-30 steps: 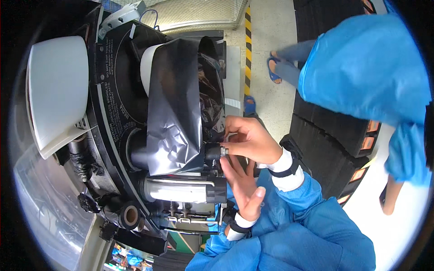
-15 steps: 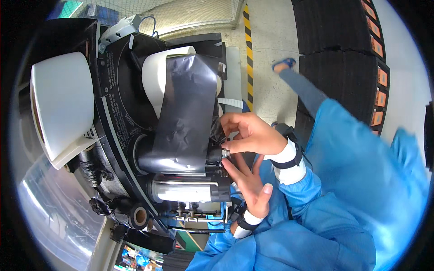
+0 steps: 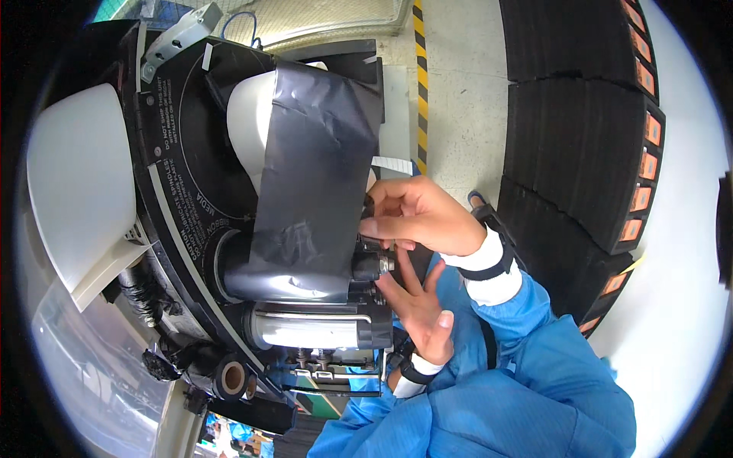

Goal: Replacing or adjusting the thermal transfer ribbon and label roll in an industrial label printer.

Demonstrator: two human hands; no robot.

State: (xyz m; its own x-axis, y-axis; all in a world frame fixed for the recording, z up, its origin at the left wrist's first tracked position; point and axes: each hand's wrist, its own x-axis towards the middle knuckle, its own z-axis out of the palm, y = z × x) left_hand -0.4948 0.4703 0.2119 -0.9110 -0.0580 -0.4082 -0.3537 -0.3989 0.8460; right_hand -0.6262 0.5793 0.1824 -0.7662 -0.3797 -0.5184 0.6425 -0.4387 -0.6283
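Note:
An opened label printer [image 3: 175, 175] fills the left half of the view. A white media roll [image 3: 248, 130] sits at the top of it. Wrinkled black ribbon film [image 3: 313, 175] runs down from there to a black spindle [image 3: 282, 278]. My right hand [image 3: 420, 217] pinches the right edge of the film just above the spindle's end. Just below it, my left hand [image 3: 420, 313] is spread open, palm showing, with its fingertips at the metal spindle end [image 3: 378, 263]. Both forearms wear blue sleeves with white cuffs.
The printer's raised white cover [image 3: 76, 191] stands at the left. A silver roller [image 3: 305, 332] and a small empty core [image 3: 229, 378] lie below the spindle. Stacked black foam blocks with orange tags [image 3: 588, 145] stand to the right. A yellow-black floor stripe [image 3: 418, 84] runs behind.
The view has closed in on the printer. A person in blue at the right has gone out of view. My hands stayed at the ribbon's right edge and spindle end.

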